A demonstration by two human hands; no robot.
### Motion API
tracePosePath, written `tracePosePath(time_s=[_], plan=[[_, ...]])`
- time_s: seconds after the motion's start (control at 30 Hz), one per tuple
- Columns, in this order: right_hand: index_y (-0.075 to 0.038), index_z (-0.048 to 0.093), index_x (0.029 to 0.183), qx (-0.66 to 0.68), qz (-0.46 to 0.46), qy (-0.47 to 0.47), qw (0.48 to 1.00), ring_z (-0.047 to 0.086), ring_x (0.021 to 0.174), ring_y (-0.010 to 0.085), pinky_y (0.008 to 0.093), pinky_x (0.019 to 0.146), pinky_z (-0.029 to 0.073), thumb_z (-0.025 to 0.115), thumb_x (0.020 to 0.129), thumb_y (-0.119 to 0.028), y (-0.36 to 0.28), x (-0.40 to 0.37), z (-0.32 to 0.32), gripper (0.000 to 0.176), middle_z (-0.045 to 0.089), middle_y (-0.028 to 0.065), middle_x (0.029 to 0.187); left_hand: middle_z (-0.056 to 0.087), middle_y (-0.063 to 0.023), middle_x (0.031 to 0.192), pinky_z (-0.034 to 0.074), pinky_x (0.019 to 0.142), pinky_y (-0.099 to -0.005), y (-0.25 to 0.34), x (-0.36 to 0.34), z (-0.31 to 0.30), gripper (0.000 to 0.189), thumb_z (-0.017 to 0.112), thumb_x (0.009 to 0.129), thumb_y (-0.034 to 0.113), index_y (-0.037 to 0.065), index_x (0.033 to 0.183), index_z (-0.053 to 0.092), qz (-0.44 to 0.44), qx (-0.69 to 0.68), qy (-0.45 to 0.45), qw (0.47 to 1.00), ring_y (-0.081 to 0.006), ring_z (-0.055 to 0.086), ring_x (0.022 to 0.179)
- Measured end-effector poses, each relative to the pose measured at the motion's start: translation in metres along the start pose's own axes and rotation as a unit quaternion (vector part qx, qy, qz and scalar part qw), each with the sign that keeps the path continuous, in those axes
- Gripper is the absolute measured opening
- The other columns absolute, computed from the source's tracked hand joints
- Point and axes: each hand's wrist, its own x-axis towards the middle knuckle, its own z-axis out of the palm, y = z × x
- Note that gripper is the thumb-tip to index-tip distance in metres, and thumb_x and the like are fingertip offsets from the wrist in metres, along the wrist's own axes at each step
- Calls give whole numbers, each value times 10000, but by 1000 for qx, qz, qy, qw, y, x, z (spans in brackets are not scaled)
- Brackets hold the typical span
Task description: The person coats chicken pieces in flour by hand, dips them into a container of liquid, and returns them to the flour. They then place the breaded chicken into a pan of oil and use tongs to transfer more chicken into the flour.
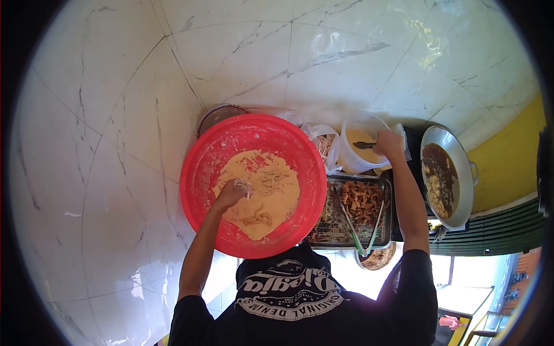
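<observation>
My left hand [232,194] is over a large red basin [199,167] of pale yellow flour [271,187]. Its floury fingers are drawn together; what they hold, if anything, cannot be made out. Coated strips [258,218] lie on the flour nearby. At the right, my right hand [390,143] grips a dark utensil [363,145], perhaps tongs, at the rim of a clear plastic tub [350,164]. Yellowish liquid batter [359,138] is in the tub, below the utensil's end.
A plastic bag of pale strips [324,145] stands between basin and tub. Fried pieces [360,202] and green-tipped tongs [362,249] rest on a rack tray [334,228]. A pan [465,167] of dark oil with frying food is far right. Marble-patterned tiles [242,63] line the back.
</observation>
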Motion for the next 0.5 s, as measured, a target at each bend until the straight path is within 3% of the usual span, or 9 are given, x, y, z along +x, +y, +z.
tracePosePath(time_s=[0.03,0.07,0.13,0.27,0.37,0.47,0.5], plan=[[-68,670,929,2,5,41,999,645,921,300,397,782,520,621,688,-205,3,-4,-7,281,659,154,975,640,-140,854,497,700,-284,11,-4,2,270,603,803,55,-97,1016,539,-8,-91,-20,996,-165,637,827],[-74,671,934,3,8,81,997,650,913,299,396,771,525,622,703,-213,5,-9,-15,274,667,146,965,640,-140,854,497,700,-284,7,-1,2,270,603,803,55,-97,1016,539,-9,-91,-22,996,-165,637,827],[-72,663,943,12,21,98,995,648,914,305,396,775,524,623,703,-220,9,-19,-35,285,663,152,966,643,-161,845,507,683,-292,-1,6,-2,387,682,752,67,-112,1062,535,-48,97,83,991,-171,647,791],[-72,649,967,26,42,118,992,644,920,310,398,784,521,622,707,-233,8,-25,-42,307,656,151,975,645,-118,801,511,579,-295,-14,10,-9,392,708,738,33,-113,1061,541,-28,188,125,974,-186,639,659],[-72,648,968,15,24,85,996,642,932,302,400,784,521,623,706,-225,0,-22,-21,305,658,144,981,653,-127,774,514,614,-282,-26,12,-18,390,763,685,118,-93,971,603,21,256,143,956,-174,654,696],[-47,639,983,23,25,32,999,630,953,312,401,821,506,604,694,-221,-10,-16,-2,340,645,150,1003,643,-108,766,506,581,-278,-25,11,-21,242,674,785,68,-102,943,605,1,244,81,966,-171,635,682],[-44,637,989,20,23,8,1000,632,951,310,400,820,507,604,696,-222,-12,-14,5,345,647,148,999,640,-98,760,513,588,-280,-30,12,-22,205,652,806,67,-93,927,613,7,153,64,986,-167,634,681]])
